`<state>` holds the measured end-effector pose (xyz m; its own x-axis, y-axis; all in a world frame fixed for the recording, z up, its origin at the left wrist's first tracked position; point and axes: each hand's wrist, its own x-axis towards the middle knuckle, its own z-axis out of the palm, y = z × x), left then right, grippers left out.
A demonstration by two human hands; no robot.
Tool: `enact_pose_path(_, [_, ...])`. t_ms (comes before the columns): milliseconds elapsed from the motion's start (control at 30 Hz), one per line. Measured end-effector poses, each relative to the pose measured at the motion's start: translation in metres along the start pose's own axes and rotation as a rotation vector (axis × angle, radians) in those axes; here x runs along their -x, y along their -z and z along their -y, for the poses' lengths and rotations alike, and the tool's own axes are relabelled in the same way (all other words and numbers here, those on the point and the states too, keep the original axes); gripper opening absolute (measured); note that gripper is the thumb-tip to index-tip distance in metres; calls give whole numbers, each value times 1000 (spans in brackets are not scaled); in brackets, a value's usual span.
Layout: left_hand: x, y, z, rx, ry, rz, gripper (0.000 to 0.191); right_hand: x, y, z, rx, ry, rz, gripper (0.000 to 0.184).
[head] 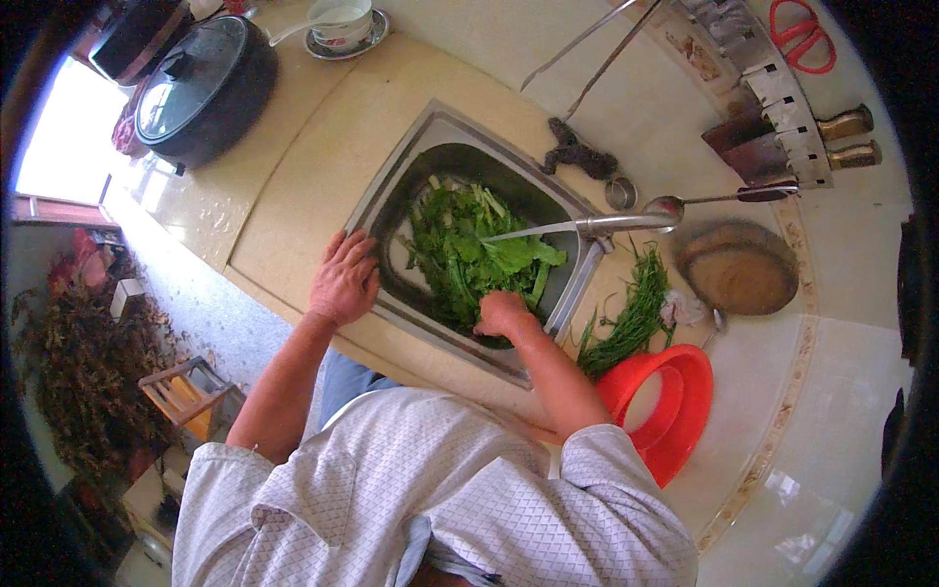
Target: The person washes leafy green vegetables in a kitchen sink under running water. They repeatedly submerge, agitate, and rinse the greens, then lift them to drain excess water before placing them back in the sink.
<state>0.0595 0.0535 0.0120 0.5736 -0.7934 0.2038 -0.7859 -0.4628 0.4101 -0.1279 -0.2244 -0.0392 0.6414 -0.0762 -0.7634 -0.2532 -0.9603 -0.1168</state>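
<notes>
Leafy green vegetables (469,253) with pale stems fill much of the stainless-steel sink (396,139). Water runs in a stream from the metal faucet (623,222) onto the leaves. My right hand (506,314) is down in the sink at its near side, against the greens, with curled fingers. Its fingertips are hidden, so whether it grips any leaves does not show. My left hand (345,275) lies palm down on the sink's left rim and the counter beside it, holding nothing.
Right of the sink lie thin green stalks (638,308) and a red plastic basin (675,411). Wooden boards (737,268) lean on the wall below a knife rack (792,125). A lidded black pan (213,88) and a white bowl (341,26) stand at the far left.
</notes>
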Motion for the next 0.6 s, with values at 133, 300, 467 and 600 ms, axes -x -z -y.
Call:
enact_pose_path(133, [-1, 0, -1, 13, -8, -9, 19, -3, -26, -21, -93, -10, 87, 27])
enact_pose_path(300, [4, -1, 1, 23, 15, 4, 20, 40, 37, -42, -301, 148, -77, 25])
enact_pose_path(467, [2, 1, -2, 8, -5, -20, 20, 62, 74, -48, -354, 115, -198, 25])
enact_pose_path(600, [1, -2, 0, 5, -14, -28, 20, 41, 52, -65, -179, 77, -119, 26])
